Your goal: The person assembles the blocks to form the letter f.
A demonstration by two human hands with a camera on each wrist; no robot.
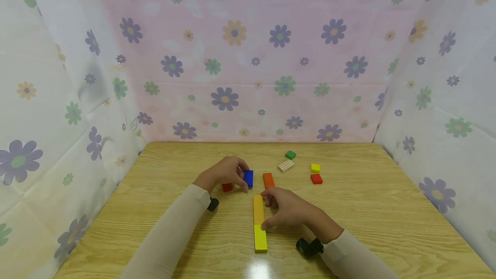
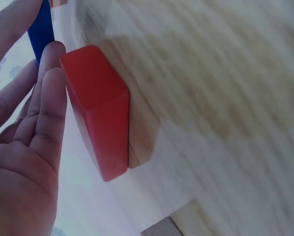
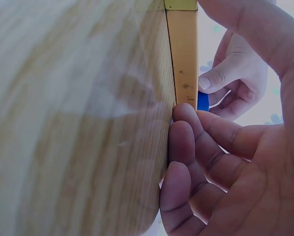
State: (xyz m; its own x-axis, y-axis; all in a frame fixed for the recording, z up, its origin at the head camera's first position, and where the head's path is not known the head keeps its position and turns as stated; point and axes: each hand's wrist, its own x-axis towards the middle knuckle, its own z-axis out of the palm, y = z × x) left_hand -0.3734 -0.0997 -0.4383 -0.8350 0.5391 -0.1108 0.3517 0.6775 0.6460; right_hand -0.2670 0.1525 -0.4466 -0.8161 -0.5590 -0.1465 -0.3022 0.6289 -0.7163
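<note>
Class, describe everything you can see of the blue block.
The blue block is a deep blue, straight-edged oblong, apparently painted wood. The left hand pinches it between thumb and fingers, left of the orange-red block and beyond the light orange block. Its broad face shows from above; whether its underside touches the table is unclear.

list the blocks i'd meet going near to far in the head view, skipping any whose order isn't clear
Long yellow block → orange block → orange-red block → plain wooden block → green block.
</note>
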